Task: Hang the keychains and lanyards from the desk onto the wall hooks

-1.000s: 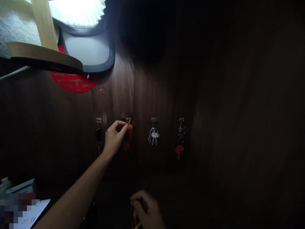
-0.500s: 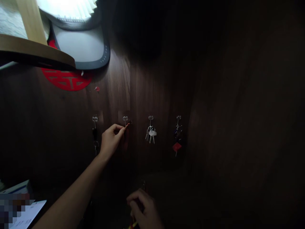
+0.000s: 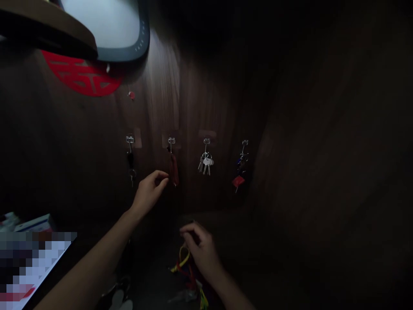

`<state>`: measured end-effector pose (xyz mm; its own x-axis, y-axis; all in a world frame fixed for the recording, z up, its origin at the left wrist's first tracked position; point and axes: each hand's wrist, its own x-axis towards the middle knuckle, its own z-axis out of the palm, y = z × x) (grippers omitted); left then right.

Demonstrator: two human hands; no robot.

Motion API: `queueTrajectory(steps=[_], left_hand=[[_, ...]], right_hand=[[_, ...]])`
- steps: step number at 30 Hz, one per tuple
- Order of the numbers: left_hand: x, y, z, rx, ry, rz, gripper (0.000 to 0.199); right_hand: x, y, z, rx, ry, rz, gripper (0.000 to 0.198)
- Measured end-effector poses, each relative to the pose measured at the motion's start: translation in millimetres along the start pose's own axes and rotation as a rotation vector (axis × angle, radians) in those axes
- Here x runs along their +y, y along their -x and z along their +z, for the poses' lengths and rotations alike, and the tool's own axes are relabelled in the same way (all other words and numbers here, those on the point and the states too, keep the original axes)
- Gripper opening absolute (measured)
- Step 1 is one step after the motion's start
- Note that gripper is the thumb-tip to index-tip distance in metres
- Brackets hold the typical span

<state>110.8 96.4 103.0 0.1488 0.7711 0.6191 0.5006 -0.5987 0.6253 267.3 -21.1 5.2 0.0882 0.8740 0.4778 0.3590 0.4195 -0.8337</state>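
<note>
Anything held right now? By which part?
Right hand: a multicoloured cord bundle, seemingly by its upper end; exact pinch point can't be made out. Left hand: appears empty, beside the hanging brown strip.

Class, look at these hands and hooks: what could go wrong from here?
The left hand is close beside the reddish-brown strip; a brush might knock it off its hook.
The multicoloured cords dangle from the right hand, so they could tangle or slip.
The wood-grain panel is dimly lit, so a hook might be misjudged.
</note>
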Motion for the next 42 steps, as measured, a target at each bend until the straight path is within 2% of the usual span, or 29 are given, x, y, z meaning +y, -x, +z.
queueTrajectory(steps=[6,16,25,33,36,42], left_hand=[[-22.2,47.0,-8.0,-0.152,-0.035,-0.025,0.016],[-38.2,111.4,-9.5,-0.424,-0.126,-0.099,0.017],[-33.2,144.6,4.4,-0.651,-0.047,0.014,0.015],[-29.1,155.3,14.4,-0.641,-0.139,0.112,0.009],[-31.0,155.0,14.6,-0.615,-0.106,0.117,0.010],[-38.8,155.1,11.6,-0.595,-0.043,0.080,0.013]], right_hand=[[4.4,-2.3,-4.2,0.042,-0.006,0.013,0.015],[13.3,-2.6,-0.8,0.029,-0.030,0.052,0.015],[19.5,-2.7,0.8,-0.037,0.030,0.049,0.015],[22.6,-4.9,-2.7,-0.081,0.088,0.087,0.014],[23.9,-6.2,-4.2,-0.105,0.129,0.086,0.015],[24.7,-7.5,-14.7,-0.300,0.363,-0.011,0.035]])
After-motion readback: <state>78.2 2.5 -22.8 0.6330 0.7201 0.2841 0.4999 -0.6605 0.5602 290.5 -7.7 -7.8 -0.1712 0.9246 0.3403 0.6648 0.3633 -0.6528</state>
